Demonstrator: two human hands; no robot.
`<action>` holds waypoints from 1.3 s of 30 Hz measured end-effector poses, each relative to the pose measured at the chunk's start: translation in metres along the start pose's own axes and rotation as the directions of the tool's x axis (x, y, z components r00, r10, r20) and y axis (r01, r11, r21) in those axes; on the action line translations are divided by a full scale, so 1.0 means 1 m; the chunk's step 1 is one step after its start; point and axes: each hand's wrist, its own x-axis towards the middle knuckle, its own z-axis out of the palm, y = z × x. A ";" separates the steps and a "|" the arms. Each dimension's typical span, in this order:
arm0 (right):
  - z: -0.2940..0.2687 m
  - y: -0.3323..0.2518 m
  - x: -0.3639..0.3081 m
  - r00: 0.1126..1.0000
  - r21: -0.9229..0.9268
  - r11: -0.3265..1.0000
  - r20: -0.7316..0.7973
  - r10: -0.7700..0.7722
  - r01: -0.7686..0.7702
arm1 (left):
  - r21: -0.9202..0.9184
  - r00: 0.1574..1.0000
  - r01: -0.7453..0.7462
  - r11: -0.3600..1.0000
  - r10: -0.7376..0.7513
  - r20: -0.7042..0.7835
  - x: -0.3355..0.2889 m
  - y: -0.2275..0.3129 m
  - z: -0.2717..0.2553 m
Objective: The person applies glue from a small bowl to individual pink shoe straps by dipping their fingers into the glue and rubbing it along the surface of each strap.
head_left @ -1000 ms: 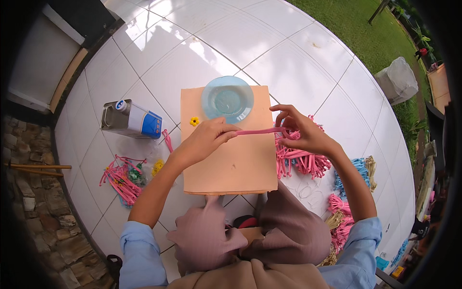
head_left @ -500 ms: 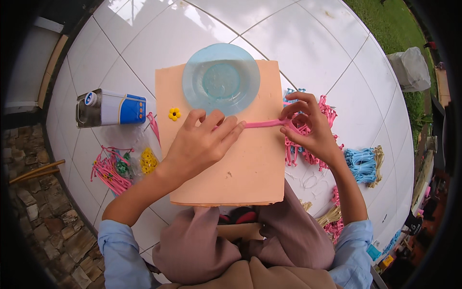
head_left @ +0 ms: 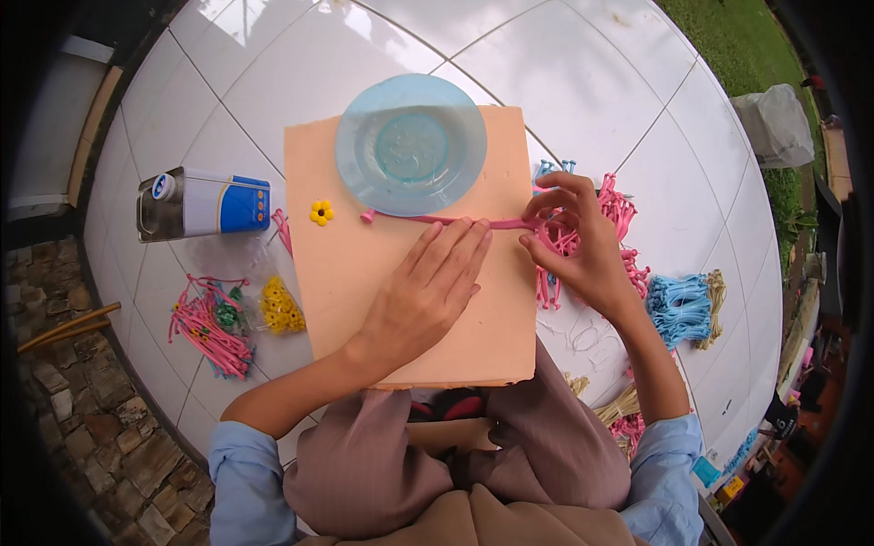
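A long pink strip [head_left: 410, 217] with a flared knob at its left end lies across a peach-coloured board [head_left: 332, 282]. My left hand [head_left: 423, 291] rests flat on the board, its outstretched fingertips over the middle of the strip. At the board's right edge, my right hand [head_left: 575, 238] pinches the strip's right end between thumb and finger, other fingers curled. Left of the knob sits a small yellow flower [head_left: 321, 213] with a dark centre. A translucent blue plate [head_left: 364, 177] holding a clear, wet-looking substance stands at the board's far side.
Left of the board are a metal can [head_left: 202, 205], a bag of yellow pieces [head_left: 281, 305] and a pink strip pile [head_left: 208, 332]. To the right lie pink strips [head_left: 617, 211] and blue bundles [head_left: 678, 311] on white tiles. The board lies above my crossed legs.
My left hand has slid right and flattened along the strip, uncovering its knobbed left end. My right hand keeps its pinch at the other end. The view has shifted slightly.
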 end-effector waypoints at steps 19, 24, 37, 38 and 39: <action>0.001 0.021 -0.001 0.983 -0.017 0.983 0.007 -0.181 0.181 | -0.103 0.990 0.142 0.984 -0.139 0.036 -0.003 0.009 -0.001; 0.005 0.040 -0.006 0.956 -0.006 0.956 -0.020 -0.293 0.293 | -0.146 0.980 0.196 0.970 -0.190 0.052 -0.003 0.015 -0.002; 0.012 0.011 -0.006 0.987 0.063 0.997 -0.158 -0.036 0.046 | -0.070 0.983 0.178 0.982 -0.174 0.059 -0.012 0.006 -0.006; 0.013 0.009 -0.005 0.987 0.064 0.997 -0.158 -0.036 0.047 | -0.073 0.980 0.194 0.978 -0.190 0.059 -0.013 0.006 -0.006; 0.012 0.007 -0.005 0.988 0.030 0.999 -0.149 -0.026 0.030 | -0.074 0.981 0.191 0.979 -0.187 0.057 -0.011 0.006 -0.006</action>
